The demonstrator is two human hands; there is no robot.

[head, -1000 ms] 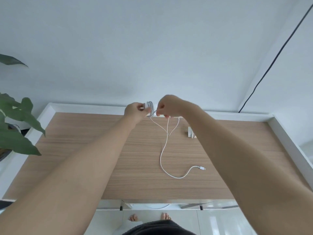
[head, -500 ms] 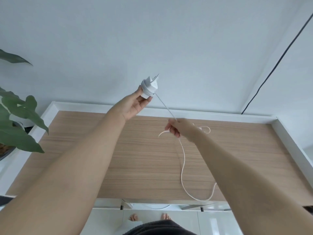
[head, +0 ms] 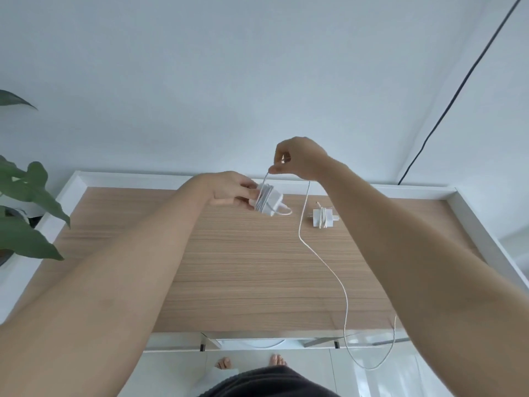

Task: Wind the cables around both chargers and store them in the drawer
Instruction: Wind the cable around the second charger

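Observation:
My left hand (head: 229, 187) grips a white charger (head: 269, 202) above the far middle of the wooden desk (head: 246, 270); several turns of white cable lie around it. My right hand (head: 299, 159) pinches that cable (head: 320, 259) just above the charger. The loose length drops from my fingers, runs across the desk and loops past its near edge. A second white charger (head: 323, 217), with its cable wound around it, lies on the desk to the right, next to my right forearm. No drawer front is plainly visible.
A white raised rim (head: 463, 207) borders the desk on the far and side edges. Green plant leaves (head: 25, 213) hang over the left side. A black wire (head: 458, 90) runs up the wall at the right. My bare feet show below the near edge.
My left hand has come down from its raised position with the charger. My right hand rose from the desk to just above the charger, carrying the cable. The second charger, hidden before, now shows.

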